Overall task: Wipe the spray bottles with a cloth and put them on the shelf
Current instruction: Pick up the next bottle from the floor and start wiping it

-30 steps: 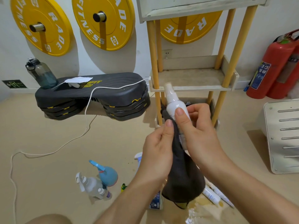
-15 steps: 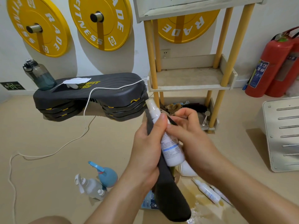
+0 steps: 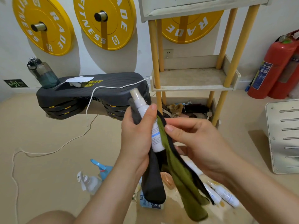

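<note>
My left hand [image 3: 137, 139] grips a small white spray bottle [image 3: 155, 138] together with part of a dark grey and olive cloth [image 3: 176, 173]; the bottle tilts with its cap up and to the left. My right hand [image 3: 194, 143] pinches the cloth's black-edged fold just right of the bottle. The cloth hangs down below both hands. Behind them stands the wooden shelf [image 3: 194, 88], its middle level bare. Several other spray bottles lie on the floor: a blue one [image 3: 103, 168], a clear one [image 3: 89, 181] and white ones [image 3: 224, 193].
A black step platform [image 3: 90, 94] with a water bottle [image 3: 42, 73] and a white cable [image 3: 90, 102] sits at the left. Red fire extinguishers [image 3: 278, 67] stand at the right, a white slotted panel [image 3: 284, 135] beside them. The shelf's bottom level holds clutter. The floor under the bottles looks wet.
The bottle has tipped from upright to leaning left and moved into my left hand's grip. My right hand let go of the bottle and now pinches the cloth, whose olive side has unfolded.
</note>
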